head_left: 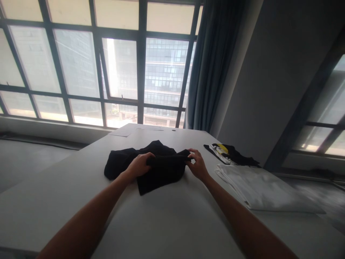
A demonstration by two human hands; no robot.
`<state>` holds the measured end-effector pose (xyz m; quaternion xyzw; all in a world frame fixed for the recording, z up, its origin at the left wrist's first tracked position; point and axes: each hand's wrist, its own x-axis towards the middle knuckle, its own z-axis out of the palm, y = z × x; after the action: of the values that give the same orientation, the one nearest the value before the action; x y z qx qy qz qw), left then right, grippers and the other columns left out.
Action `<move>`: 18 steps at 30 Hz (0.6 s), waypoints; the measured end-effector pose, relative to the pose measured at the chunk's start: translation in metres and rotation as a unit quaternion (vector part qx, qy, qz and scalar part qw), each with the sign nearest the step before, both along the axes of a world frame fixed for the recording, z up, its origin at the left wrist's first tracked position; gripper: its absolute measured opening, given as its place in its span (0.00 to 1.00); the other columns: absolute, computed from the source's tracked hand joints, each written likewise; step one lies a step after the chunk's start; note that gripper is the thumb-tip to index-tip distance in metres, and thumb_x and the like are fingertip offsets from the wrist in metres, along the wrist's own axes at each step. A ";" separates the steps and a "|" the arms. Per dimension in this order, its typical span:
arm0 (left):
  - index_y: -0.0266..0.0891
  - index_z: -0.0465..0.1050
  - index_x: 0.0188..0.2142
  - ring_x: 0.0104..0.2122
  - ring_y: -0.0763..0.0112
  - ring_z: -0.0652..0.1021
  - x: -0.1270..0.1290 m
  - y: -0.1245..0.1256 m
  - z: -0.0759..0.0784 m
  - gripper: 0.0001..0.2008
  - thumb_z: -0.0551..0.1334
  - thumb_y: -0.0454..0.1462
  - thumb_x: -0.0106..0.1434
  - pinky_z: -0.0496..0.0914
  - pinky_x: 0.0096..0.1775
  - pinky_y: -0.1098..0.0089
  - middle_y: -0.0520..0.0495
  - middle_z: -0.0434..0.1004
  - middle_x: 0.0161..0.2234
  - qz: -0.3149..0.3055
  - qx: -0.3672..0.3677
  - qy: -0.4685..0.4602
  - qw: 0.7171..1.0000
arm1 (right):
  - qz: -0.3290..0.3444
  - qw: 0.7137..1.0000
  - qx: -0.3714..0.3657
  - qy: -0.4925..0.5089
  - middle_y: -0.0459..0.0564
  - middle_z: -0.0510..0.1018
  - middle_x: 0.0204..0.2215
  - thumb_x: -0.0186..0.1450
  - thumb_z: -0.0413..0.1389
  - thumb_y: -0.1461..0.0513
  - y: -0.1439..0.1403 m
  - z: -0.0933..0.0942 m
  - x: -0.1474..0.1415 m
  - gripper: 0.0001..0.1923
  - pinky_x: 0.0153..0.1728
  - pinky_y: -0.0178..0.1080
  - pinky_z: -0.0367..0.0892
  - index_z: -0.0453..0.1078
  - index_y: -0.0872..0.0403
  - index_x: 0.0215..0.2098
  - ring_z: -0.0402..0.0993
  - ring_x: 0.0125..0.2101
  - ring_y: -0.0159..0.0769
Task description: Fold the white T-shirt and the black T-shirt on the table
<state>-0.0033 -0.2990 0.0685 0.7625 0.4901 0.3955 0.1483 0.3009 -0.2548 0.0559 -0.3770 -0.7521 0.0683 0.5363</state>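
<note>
A crumpled black garment (161,176) lies bunched on the white table (167,223) in front of me; its exact kind does not show. My left hand (138,166) grips a raised edge of the cloth, thumb and fingers closed on it. At the other end of that edge, my right hand (197,164) pinches the fabric between thumb and fingers. Between both hands the edge is stretched in a nearly straight line. The left part of the garment sits in a loose heap beyond my left hand.
Folded white cloth (269,189) lies along the table's right side. Behind it rests a black garment with a yellow and white print (231,154). A sheet of paper (120,134) is near the far left edge. Windows and a blue curtain (205,68) stand beyond.
</note>
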 end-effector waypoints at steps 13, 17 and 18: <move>0.34 0.74 0.38 0.28 0.66 0.77 0.003 0.005 0.008 0.18 0.58 0.33 0.44 0.71 0.33 0.69 0.51 0.76 0.24 0.000 -0.112 -0.476 0.872 | 0.121 0.962 -0.193 -0.149 0.44 0.75 0.26 0.51 0.65 0.43 -0.019 0.006 -0.007 0.25 0.29 0.36 0.63 0.71 0.53 0.35 0.70 0.27 0.37; 0.34 0.74 0.36 0.27 0.68 0.76 -0.001 -0.005 0.021 0.16 0.61 0.34 0.44 0.69 0.31 0.71 0.52 0.76 0.23 -0.004 -0.112 -0.432 0.895 | -0.014 0.933 -0.119 -0.339 0.49 0.79 0.30 0.53 0.65 0.58 -0.017 0.006 0.001 0.10 0.32 0.36 0.62 0.74 0.50 0.33 0.74 0.32 0.42; 0.34 0.74 0.35 0.27 0.68 0.76 -0.003 -0.007 0.023 0.16 0.63 0.35 0.44 0.69 0.31 0.70 0.52 0.76 0.23 -0.006 -0.111 -0.412 0.904 | -0.068 0.927 -0.106 -0.354 0.50 0.79 0.31 0.55 0.62 0.61 -0.015 0.006 0.005 0.05 0.32 0.36 0.62 0.75 0.51 0.32 0.74 0.32 0.42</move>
<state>-0.0063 -0.3060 0.0917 0.5131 0.4216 0.6163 0.4233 0.3062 -0.2694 0.0623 -0.4816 -0.8538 -0.0266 0.1959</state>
